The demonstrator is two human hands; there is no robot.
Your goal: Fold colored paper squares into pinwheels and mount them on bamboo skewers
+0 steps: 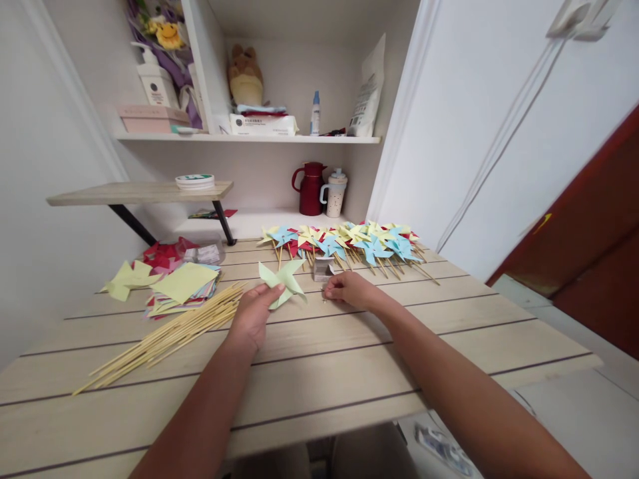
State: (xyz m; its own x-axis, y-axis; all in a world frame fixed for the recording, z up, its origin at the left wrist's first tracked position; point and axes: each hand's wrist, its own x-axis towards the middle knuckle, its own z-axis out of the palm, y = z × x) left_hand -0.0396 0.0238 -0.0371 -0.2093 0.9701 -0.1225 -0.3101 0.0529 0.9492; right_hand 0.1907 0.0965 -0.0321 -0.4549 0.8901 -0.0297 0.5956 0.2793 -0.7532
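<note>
My left hand [253, 313] pinches a pale green paper pinwheel [284, 283] between thumb and fingers, just above the table. At the fingertips of my right hand [347, 291], which is closed in a pinch, shows a small shiny pin-like piece [324, 300], too small to make out fully. Right behind those fingers stands a small open grey box [323, 269]. Finished pinwheels on sticks [374, 247] in yellow, blue and red lie in a pile at the back right. Thin wooden sticks [174, 336] lie in a bundle left of my left hand.
A stack of coloured paper squares [184, 285], a loose yellow folded paper [128, 279] and red pieces [162, 256] lie at the left. A raised wooden stand [140, 192] is behind them. A red jug [311, 189] and a cup [336, 193] stand at the back.
</note>
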